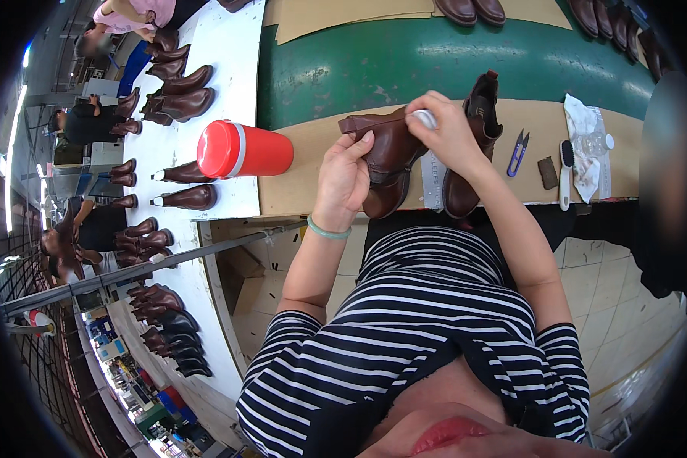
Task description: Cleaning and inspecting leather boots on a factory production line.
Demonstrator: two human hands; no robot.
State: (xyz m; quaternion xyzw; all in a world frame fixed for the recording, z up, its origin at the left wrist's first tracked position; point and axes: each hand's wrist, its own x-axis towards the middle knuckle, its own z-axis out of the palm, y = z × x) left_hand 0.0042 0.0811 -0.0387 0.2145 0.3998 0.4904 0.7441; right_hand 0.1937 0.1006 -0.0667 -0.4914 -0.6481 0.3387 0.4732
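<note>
A brown leather boot [391, 153] lies tilted on its side over the cardboard-covered edge of the table. My left hand [345, 174] grips its shaft, thumb on top of the leather. Between the fingers of my right hand [452, 137] is a small white wad [424, 118], held against or just over the boot's right side; the fingers partly hide it, so I cannot tell if it is cloth or sponge. Just right of it stands a second brown boot [482, 107], upright, its opening facing up and partly covered by my right hand and forearm.
A red jug [263, 151] lies to the left. At right are purple-handled thread snips [518, 154], a dark brown block [547, 173], a white-handled brush [565, 179], a white cloth [582, 122] and a clear bottle [591, 145]. More boots line the white table [233, 76]; other people work beyond.
</note>
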